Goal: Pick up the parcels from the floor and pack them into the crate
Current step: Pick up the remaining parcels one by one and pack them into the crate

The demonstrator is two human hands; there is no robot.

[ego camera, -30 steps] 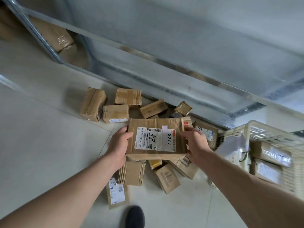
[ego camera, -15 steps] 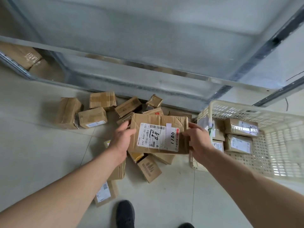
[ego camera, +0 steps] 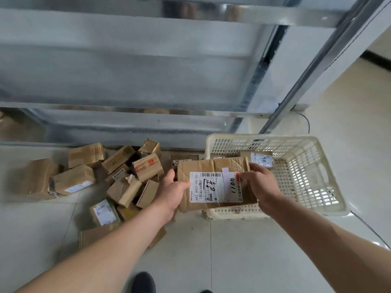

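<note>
Cardboard parcel (ego camera: pixel 213 182) labelled "642 A431-00 051", gripped by both hands' fingers (ego camera: pixel 246 176) over the crate (ego camera: pixel 300 166).

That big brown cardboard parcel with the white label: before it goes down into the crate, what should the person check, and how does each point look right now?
1. Grip: left hand and right hand hold the brown cardboard parcel with the white label at opposite ends: ok.
2. Parcel above the cream plastic lattice crate: only partly, its left end hangs outside: not ok.
3. Free room in the crate: bare floor on its right side: ok.
4. Parcel level: roughly flat, label up: ok.
5. Parcels already under it, like the small labelled cardboard box: partly hidden: cannot tell.
</note>
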